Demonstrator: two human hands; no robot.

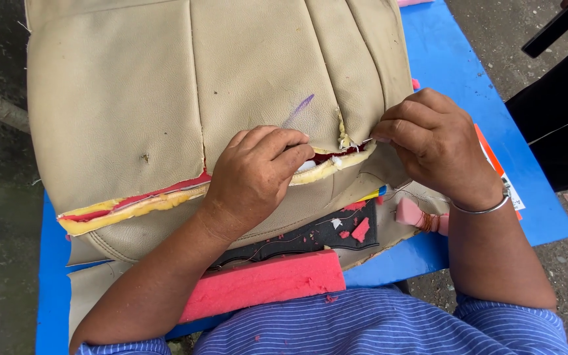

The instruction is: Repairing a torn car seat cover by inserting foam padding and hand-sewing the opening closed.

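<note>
The left hand [258, 174] sits at the centre of the frame, fingers curled and pressing down on the torn seam [327, 164] of a beige seat cover [165, 98], pinching its edge closed. Just right of it, the right hand [432, 141] is clenched, thumb and fingertips nipping a thin white thread [365, 140] — whether a needle is there too I cannot tell — at the seam's right end. A metal bangle [488, 209] circles that wrist. The seam runs between both hands and on toward the lower left, showing yellow and red foam. The cover fills the upper half of the frame, lying on a blue counter [455, 59]. Below the hands lie a black strip [310, 236] and a pink foam block [264, 283] — a smaller pink foam piece [407, 213] sits under the right wrist.
</note>
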